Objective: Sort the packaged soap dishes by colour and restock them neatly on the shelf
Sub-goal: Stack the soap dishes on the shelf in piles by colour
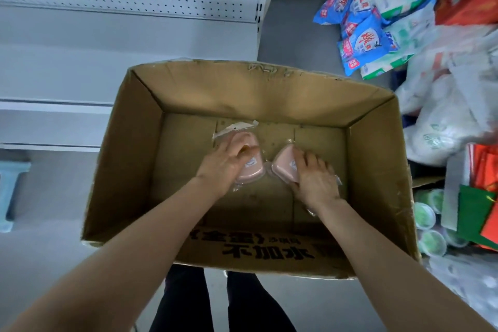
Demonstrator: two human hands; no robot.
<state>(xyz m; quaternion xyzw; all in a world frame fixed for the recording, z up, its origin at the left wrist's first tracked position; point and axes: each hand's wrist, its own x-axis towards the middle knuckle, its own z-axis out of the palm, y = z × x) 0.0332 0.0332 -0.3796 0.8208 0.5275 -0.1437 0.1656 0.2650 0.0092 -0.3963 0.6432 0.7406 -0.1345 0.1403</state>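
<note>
Clasping the left pink dish [252, 168] and right pink dish [284, 163], your left hand [222, 163] and right hand [316, 179] likely gather one colour together.

pink soap dishes [253, 170] [283, 163]: 2 | cardboard box [242, 94]: 1 | hands [223, 163] [315, 179]: 2

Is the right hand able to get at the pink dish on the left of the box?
Probably not easily: the left hand covers most of the left dish, and the right hand itself holds the right dish, though the dishes lie close together.
</note>
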